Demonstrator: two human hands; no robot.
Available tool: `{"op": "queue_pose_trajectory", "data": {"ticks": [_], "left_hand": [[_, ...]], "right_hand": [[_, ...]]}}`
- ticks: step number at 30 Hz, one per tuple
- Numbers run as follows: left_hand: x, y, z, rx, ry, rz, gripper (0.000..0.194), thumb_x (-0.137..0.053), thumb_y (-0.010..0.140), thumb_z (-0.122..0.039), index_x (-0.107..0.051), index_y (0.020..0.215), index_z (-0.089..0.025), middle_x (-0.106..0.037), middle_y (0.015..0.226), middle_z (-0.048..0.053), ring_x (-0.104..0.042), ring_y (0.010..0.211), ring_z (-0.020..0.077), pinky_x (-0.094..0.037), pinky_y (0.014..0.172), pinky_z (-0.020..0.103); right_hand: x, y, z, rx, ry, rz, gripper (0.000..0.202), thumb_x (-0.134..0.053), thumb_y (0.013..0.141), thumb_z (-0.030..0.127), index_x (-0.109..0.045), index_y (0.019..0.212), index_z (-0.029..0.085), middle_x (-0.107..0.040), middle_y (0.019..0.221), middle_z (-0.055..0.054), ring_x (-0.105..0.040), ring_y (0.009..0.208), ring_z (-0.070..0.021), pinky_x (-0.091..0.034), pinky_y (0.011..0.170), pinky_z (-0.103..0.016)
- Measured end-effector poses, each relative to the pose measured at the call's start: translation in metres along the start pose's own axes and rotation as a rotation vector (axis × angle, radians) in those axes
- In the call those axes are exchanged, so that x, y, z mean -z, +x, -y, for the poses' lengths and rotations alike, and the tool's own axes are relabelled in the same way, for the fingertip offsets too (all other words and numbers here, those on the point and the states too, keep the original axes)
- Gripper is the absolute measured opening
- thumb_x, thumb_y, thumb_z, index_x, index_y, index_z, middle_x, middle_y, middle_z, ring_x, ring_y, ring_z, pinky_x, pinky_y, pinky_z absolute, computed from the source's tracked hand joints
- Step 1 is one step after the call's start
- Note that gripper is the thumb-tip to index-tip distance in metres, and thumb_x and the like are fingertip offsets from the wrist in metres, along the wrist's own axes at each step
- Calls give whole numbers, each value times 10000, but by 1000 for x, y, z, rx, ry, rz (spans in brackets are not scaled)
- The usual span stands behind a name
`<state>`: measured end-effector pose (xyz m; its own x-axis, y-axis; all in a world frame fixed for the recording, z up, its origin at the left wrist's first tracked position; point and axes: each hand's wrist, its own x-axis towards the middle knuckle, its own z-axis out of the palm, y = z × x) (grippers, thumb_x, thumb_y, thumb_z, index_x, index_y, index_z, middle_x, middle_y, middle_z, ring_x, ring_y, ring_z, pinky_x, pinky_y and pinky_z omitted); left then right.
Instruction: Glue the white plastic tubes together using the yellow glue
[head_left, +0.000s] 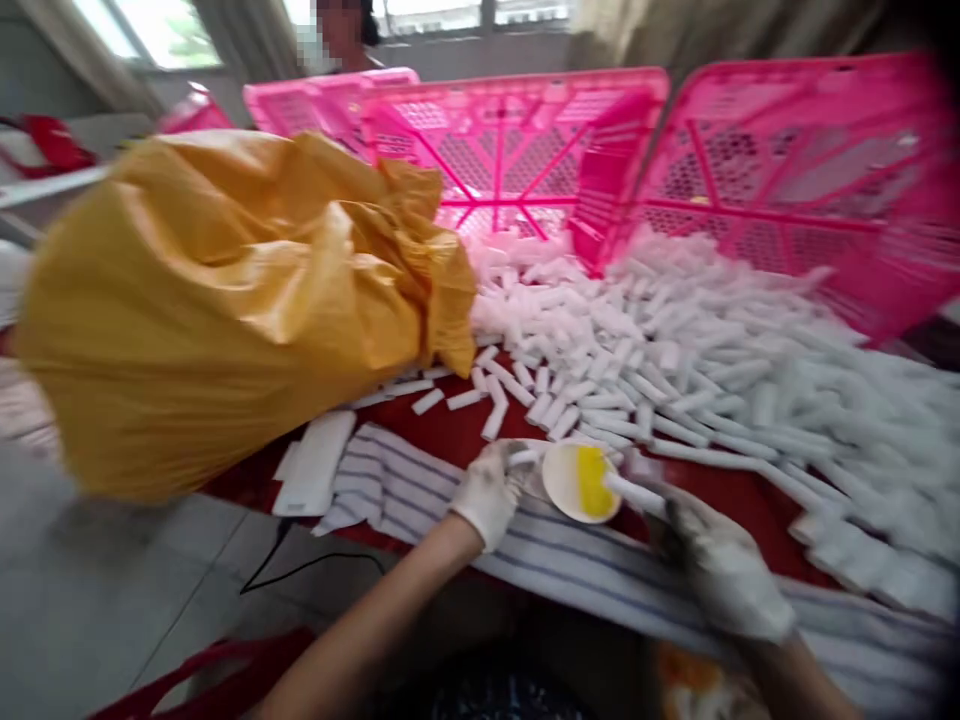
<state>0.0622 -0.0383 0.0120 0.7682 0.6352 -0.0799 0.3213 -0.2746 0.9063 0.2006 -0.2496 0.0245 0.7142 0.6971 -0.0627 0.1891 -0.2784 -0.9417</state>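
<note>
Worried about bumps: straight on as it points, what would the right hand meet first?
Probably the round piece with its yellow patch; the tube in the right hand seems at its edge, though depth is unclear.

Windows: a left window [169,35] with a blurred patch of green in its panes, and a wider middle window [427,15], cut by the top edge of the view and split by a dark upright
Curtains: a grey-brown curtain [251,70] between the two windows, a beige one [97,60] slanting at the far left, and a broad olive-beige one [675,30] at the right
Wall: plain grey wall [480,50] below the middle window, darker at the far left
Floor: pale grey tiles [172,560] with thin dark joints, left of the counter
Counter: dark red top [757,510], its left near corner over the tiles, deep shadow below its near edge
Side table: a pale edge [52,188] at the far left, the rest unclear
Light: whitish daylight in the windows, dimmer towards the upper right corner
</note>
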Motion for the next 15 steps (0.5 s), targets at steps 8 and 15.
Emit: {"op": "queue_pose_trajectory", "data": {"ticks": [8,15], "left_hand": [[5,14,1,-27,200,40,309,-499,899,-297,-563,1168,-158,-626,1167,113,-610,1064,209,-481,976,355],[1,30,-1,-29,284,91,342,-495,898,-303,-563,1195,-147,-614,1176,120,-605,1065,221,-474,979,365]], "right_hand": [[-11,45,-12,173,-65,-97,307,-635,821,453,-706,1026,236,-692,1012,-74,-654,941,-235,-551,869,-386],[-4,40,-26,199,-135,-58,367,-610,848,404,-633,1171,231,-667,1144,-68,-637,1053,-239,-517,969,-409]]}}
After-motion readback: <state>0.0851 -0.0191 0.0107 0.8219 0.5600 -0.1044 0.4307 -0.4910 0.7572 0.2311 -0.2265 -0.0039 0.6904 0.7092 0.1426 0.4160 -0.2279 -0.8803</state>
